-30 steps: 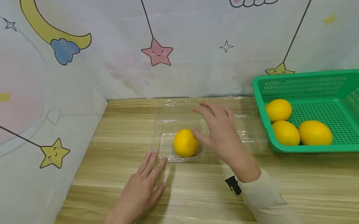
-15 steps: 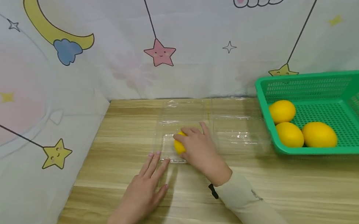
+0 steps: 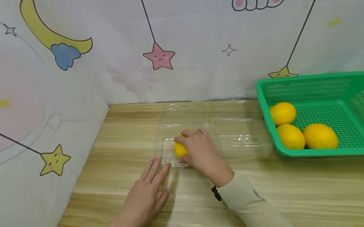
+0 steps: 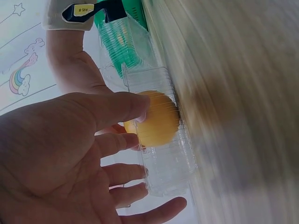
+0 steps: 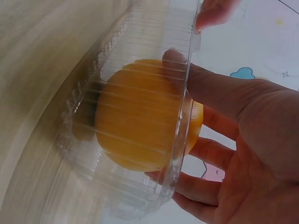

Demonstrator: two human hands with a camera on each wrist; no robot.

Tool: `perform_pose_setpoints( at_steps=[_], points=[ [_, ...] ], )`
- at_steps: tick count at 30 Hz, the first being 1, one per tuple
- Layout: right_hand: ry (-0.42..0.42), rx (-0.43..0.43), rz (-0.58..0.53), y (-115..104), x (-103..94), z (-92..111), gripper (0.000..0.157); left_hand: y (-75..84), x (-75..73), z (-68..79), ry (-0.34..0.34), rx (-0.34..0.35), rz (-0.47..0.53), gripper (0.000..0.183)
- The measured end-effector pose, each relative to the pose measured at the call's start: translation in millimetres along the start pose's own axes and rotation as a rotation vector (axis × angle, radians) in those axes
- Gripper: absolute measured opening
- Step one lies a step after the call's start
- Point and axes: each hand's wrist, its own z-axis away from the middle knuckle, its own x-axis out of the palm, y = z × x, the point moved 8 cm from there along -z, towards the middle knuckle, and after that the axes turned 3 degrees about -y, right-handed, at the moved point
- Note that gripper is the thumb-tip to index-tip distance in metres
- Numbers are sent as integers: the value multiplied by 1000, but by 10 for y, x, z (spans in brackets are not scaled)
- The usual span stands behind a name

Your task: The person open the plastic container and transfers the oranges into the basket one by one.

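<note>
A yellow lemon (image 3: 179, 150) sits in the near left part of a clear plastic clamshell box (image 3: 166, 153), whose lid (image 3: 238, 131) lies opened out to the right. My right hand (image 3: 201, 151) holds this lemon from above, thumb on the near side and fingers over the far side. Through the ribbed wall in the right wrist view, the thumb and fingertips show against the lemon (image 5: 135, 116). My left hand (image 3: 143, 199) lies with fingers extended, their tips at the box's near rim. In the left wrist view, its thumb overlaps the lemon (image 4: 161, 121).
A green plastic basket (image 3: 349, 150) stands at the back right, beside the lid, with three lemons (image 3: 320, 136) in its left part. The wooden table (image 3: 261, 190) ends at a patterned cloth (image 3: 195, 25) behind and on the left.
My right hand has come down leftward from above the box and taken hold of the lemon in it. The left hand has stayed at the near rim.
</note>
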Motion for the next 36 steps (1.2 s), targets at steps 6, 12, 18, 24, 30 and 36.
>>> perform_pose_setpoints(
  at_steps=[6,12,18,24,30,36],
  points=[
    [-18,20,-72,2,51,-10,56,0,8,3,-6,-7,-4,70],
    [-17,36,-135,22,56,30,55,16,33,-1,-21,-20,-19,69],
    [15,33,-150,49,45,76,54,32,33,-24,-19,-13,-25,69],
    [-12,39,-203,54,118,126,54,42,66,40,-28,-12,-14,68],
    [6,19,-266,72,125,153,56,52,96,76,-35,-17,-36,72],
    [79,-39,-362,89,79,173,56,27,116,37,-87,-27,-36,81]
  ],
)
